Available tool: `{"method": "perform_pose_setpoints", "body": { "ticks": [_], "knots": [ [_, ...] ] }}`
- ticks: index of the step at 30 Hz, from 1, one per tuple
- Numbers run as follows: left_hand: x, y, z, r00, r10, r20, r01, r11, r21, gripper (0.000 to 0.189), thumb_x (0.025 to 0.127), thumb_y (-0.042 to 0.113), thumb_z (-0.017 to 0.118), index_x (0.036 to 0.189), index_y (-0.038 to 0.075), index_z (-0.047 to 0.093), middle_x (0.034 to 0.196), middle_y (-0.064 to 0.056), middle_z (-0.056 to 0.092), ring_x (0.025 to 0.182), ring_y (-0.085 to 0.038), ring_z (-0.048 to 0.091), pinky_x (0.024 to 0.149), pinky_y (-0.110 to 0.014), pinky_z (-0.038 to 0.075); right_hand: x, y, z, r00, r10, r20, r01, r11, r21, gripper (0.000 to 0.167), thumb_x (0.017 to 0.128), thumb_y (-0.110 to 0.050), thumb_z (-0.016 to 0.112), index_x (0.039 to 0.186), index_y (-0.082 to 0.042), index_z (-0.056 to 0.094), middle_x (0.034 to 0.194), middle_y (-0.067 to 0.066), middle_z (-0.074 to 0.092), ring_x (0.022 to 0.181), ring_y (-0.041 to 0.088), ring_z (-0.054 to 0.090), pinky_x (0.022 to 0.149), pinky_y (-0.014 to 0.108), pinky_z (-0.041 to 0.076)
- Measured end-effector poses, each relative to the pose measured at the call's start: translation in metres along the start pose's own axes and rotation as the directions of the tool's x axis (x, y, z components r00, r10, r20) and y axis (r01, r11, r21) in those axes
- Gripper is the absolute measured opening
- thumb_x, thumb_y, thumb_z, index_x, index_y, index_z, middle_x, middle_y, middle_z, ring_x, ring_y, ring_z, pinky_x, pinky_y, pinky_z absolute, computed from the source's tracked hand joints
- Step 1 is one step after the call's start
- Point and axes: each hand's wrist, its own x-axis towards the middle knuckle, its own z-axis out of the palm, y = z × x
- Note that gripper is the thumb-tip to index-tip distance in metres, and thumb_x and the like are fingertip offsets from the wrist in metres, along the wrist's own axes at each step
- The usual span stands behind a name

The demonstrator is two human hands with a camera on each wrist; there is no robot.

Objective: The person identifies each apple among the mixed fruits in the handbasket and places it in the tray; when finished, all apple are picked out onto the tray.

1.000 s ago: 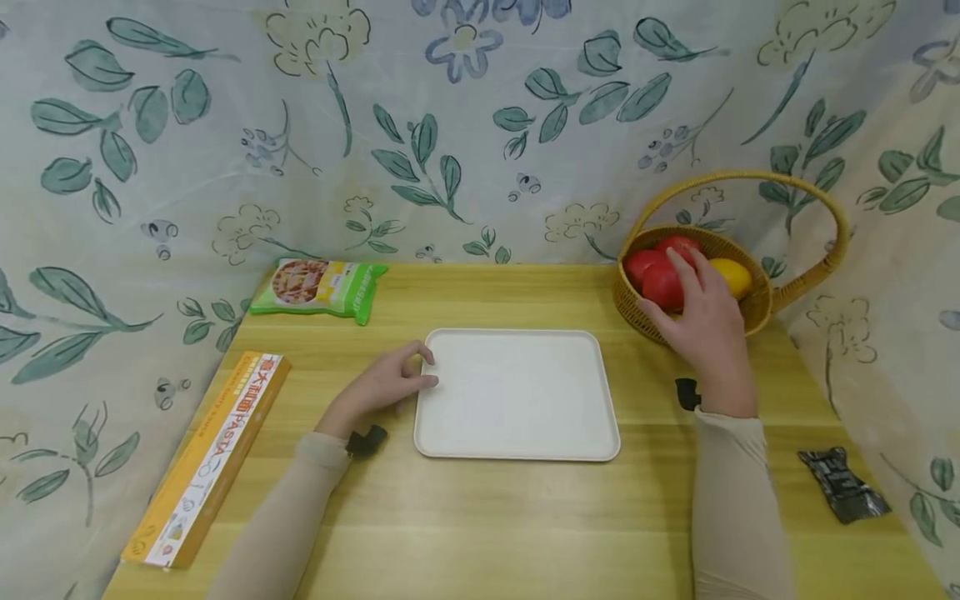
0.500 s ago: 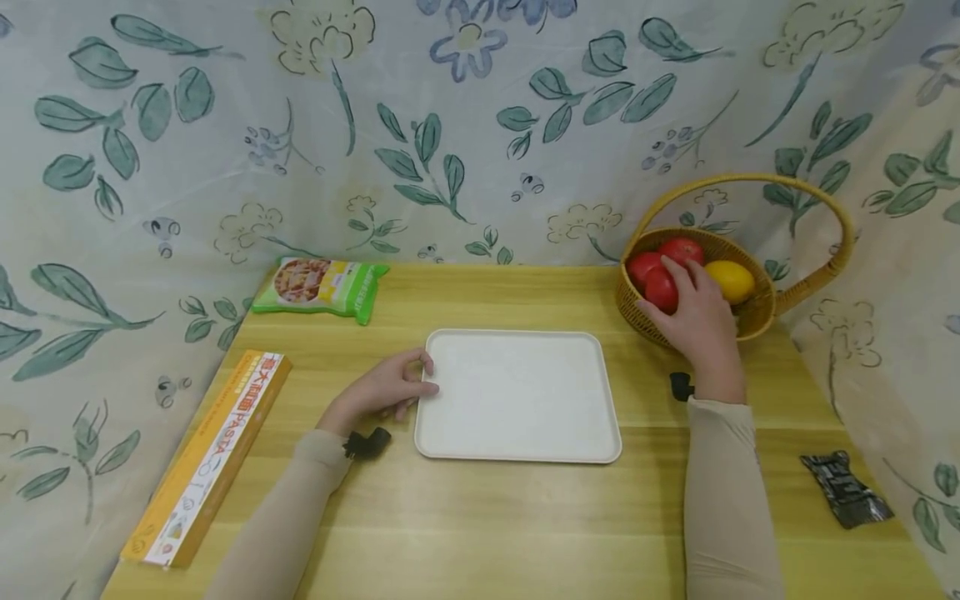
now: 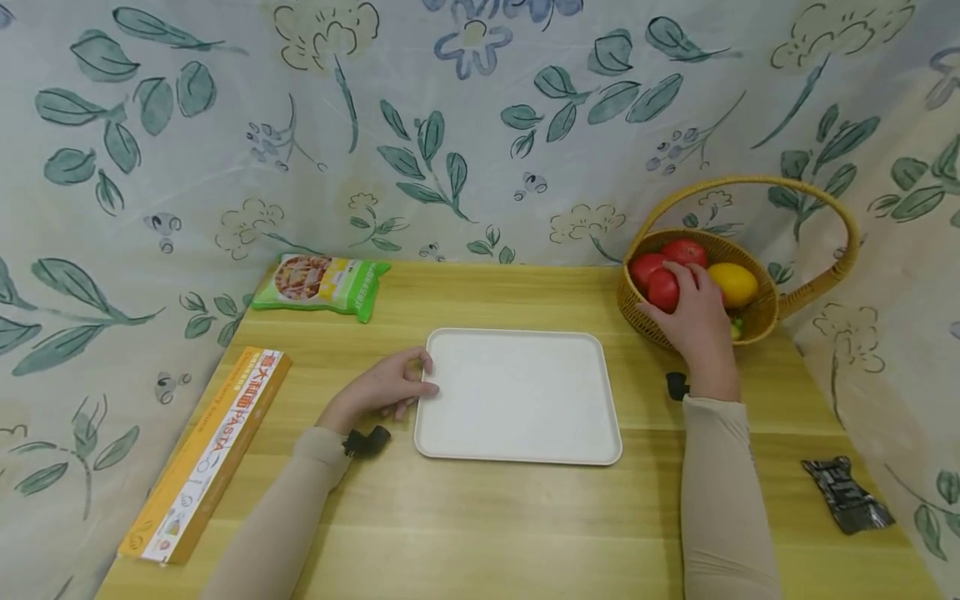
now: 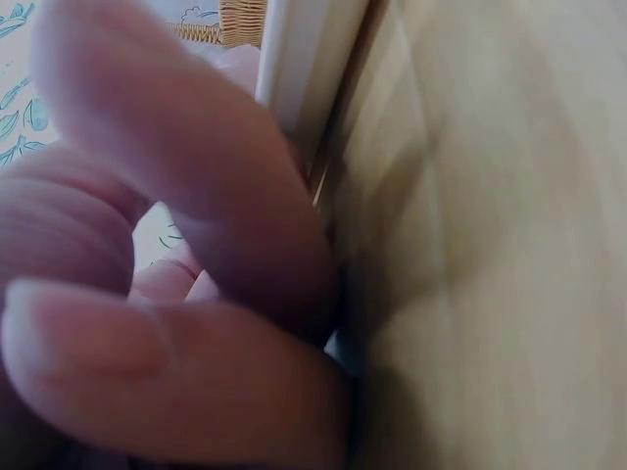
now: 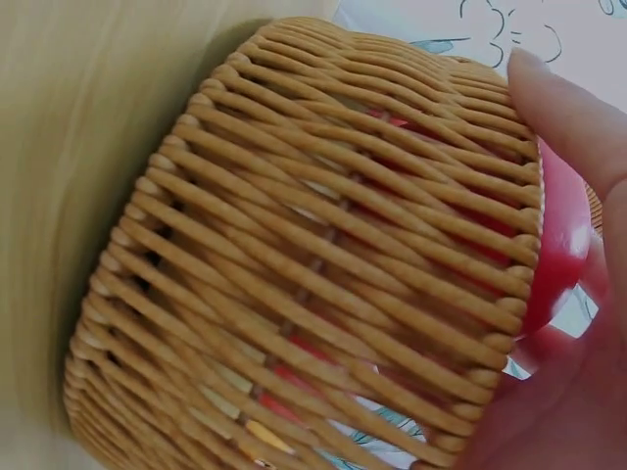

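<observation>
Holding red fruit (image 3: 663, 291) w/ R hand (image 3: 699, 321) inside wicker basket (image 3: 633, 314), nr yellow fruit (image 3: 735, 285); resting L hand (image 3: 382, 386) at L edge of white tray (image 3: 517, 396), approx. ctr of wood table (image 3: 525, 533). Note green food pkt (image 3: 321, 285) at back L, orange-and-white pasta box (image 3: 206, 454) nearer on same side, blk wrapper (image 3: 847, 496) at far R.

1. Hands: two, one left hand (image 3: 386, 382) and one right hand (image 3: 699, 321).
2. Red fruit (image 3: 662, 291): at least three, partly covered.
3. Yellow fruit (image 3: 733, 285): one.
4. Wicker basket (image 3: 636, 317): one.
5. White tray (image 3: 517, 396): one.
6. Orange pasta box (image 3: 206, 454): one.
7. Green food packet (image 3: 322, 285): one.
8. Small black packet (image 3: 847, 495): one.
9. Black wrist devices (image 3: 367, 442): two.
10. Beige sleeves (image 3: 273, 512): two.
11. Worktop (image 3: 510, 533): one.
</observation>
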Motion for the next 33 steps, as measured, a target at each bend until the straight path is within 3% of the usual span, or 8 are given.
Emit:
{"method": "perform_pose_setpoints", "body": {
  "ticks": [9, 23, 33],
  "knots": [
    [0.000, 0.000, -0.001, 1.000, -0.008, 0.013, 0.008, 1.000, -0.010, 0.036, 0.098, 0.034, 0.077, 0.118, 0.017, 0.053, 0.056, -0.001, 0.058, 0.041, -0.014, 0.049, 0.040, -0.027, 0.037, -0.003, 0.003, -0.008, 0.997, 0.047, -0.057, -0.037, 0.987, 0.159, 0.082, 0.093, -0.038, 0.082, 0.155, -0.008, 0.038, 0.157, 0.031, 0.038, 0.139, 0.053, 0.041, 0.116, 0.075, 0.036],
    [0.002, 0.002, -0.003, 0.999, -0.023, 0.022, 0.024, 1.000, -0.012, 0.040, 0.097, 0.033, 0.079, 0.120, 0.016, 0.052, 0.057, -0.001, 0.060, 0.041, -0.013, 0.050, 0.041, -0.026, 0.038, -0.004, 0.006, -0.017, 0.994, 0.091, -0.067, -0.081, 0.987, 0.137, 0.094, 0.090, -0.041, 0.084, 0.157, 0.001, 0.034, 0.153, 0.032, 0.046, 0.135, 0.049, 0.044, 0.118, 0.068, 0.037],
    [0.000, 0.000, -0.002, 0.999, -0.026, 0.039, 0.027, 0.999, -0.025, 0.041, 0.095, 0.031, 0.081, 0.121, 0.017, 0.052, 0.059, -0.002, 0.061, 0.042, -0.015, 0.052, 0.041, -0.026, 0.038, -0.012, 0.006, -0.022, 0.998, 0.065, -0.018, -0.064, 0.995, 0.072, 0.075, 0.098, -0.047, 0.073, 0.161, -0.022, 0.042, 0.159, 0.032, 0.032, 0.133, 0.058, 0.043, 0.113, 0.077, 0.038]
  ]
}}
